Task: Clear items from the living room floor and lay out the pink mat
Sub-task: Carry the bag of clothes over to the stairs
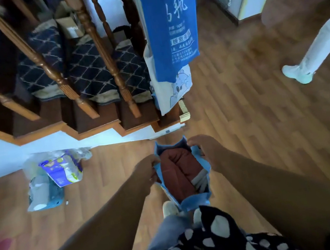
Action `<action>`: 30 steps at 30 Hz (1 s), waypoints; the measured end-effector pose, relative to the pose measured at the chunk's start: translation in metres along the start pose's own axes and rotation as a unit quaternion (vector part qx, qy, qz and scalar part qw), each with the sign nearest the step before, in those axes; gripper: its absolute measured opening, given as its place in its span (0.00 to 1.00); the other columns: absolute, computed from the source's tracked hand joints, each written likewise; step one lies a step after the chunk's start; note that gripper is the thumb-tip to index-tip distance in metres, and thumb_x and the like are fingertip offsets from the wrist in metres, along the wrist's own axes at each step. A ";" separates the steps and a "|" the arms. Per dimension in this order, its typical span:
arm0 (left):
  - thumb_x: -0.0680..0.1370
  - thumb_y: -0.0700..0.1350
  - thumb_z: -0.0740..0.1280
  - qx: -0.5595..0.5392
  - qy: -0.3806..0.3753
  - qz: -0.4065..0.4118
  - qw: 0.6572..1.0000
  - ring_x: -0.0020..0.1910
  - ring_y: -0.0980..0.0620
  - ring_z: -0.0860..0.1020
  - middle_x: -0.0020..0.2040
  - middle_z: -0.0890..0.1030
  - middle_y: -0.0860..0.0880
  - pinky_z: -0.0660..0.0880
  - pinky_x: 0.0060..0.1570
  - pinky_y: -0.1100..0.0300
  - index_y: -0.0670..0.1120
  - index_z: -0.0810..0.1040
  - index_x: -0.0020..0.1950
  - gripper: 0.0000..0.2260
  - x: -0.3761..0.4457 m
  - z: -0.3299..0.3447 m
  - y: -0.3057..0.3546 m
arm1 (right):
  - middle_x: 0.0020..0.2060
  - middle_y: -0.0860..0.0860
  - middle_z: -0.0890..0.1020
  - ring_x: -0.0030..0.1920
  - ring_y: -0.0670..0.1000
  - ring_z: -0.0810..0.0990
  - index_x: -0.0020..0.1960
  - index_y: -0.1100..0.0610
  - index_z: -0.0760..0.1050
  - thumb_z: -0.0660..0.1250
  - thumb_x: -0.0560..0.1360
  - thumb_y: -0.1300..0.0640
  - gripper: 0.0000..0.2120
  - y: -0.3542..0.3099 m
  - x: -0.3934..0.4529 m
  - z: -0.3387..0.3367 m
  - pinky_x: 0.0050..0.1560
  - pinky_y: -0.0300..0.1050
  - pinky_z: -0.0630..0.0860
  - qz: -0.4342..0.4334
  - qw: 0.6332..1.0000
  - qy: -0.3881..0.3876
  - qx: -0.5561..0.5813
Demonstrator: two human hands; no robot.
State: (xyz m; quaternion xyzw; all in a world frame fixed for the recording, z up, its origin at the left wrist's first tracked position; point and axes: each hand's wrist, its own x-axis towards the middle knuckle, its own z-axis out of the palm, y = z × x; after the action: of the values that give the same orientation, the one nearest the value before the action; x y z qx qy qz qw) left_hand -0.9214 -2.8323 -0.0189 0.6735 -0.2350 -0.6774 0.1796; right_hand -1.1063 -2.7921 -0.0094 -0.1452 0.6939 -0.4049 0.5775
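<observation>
Fingers of the left hand (148, 168) and right hand (203, 148) grip the light-blue fabric bag's (193, 203) rims; lifting evenly keeps the rust-red folded cloth (177, 170) inside.

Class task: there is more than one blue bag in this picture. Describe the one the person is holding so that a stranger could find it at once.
Start at the wooden staircase and drop to the floor before its bottom step. There the light blue bag is held open by the left hand and right hand. Unlike the hanging blue printed bag, it holds dark red fabric.

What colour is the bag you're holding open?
Light blue bag, with reddish-brown cloth inside; head view.
</observation>
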 end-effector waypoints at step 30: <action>0.81 0.36 0.61 0.069 -0.017 -0.017 0.997 0.38 0.54 0.72 0.51 0.75 0.43 0.67 0.38 0.61 0.39 0.78 0.59 0.10 0.132 0.074 0.125 | 0.45 0.54 0.80 0.41 0.52 0.78 0.54 0.58 0.80 0.67 0.76 0.59 0.08 -0.116 0.182 -0.004 0.46 0.48 0.79 0.040 0.998 -0.020 -0.046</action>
State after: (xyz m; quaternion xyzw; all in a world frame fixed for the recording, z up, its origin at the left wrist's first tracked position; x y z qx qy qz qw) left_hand -1.0083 -3.0036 -0.0596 0.6764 -0.2731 -0.6740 0.1168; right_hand -1.1943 -2.9853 -0.0494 -0.1518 0.7053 -0.3457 0.6000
